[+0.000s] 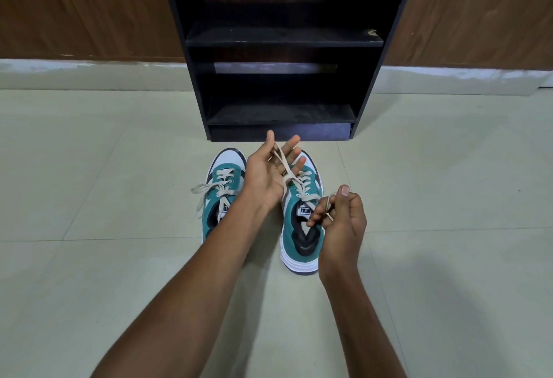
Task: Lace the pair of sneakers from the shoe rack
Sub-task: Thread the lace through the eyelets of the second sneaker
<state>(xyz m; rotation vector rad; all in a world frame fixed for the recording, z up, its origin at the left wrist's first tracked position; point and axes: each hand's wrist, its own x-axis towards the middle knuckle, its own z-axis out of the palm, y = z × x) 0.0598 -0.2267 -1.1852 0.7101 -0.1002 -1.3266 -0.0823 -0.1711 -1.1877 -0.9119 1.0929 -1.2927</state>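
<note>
Two teal and white sneakers stand side by side on the floor, toes toward the rack. The left sneaker [220, 195] has its cream laces threaded, with loose ends trailing off to the left. Over the right sneaker [300, 228], my left hand [269, 171] is palm up, fingers spread, with one end of the cream lace [287, 172] pinched between thumb and forefinger. My right hand [339, 216] hovers over that sneaker's tongue, its fingers closed on the other lace end. The lace runs from the top eyelets to both hands.
A black shoe rack [281, 78] with bare shelves stands just beyond the sneakers against a brown wood-panelled wall. Pale floor tiles [104, 198] spread out on both sides and toward me.
</note>
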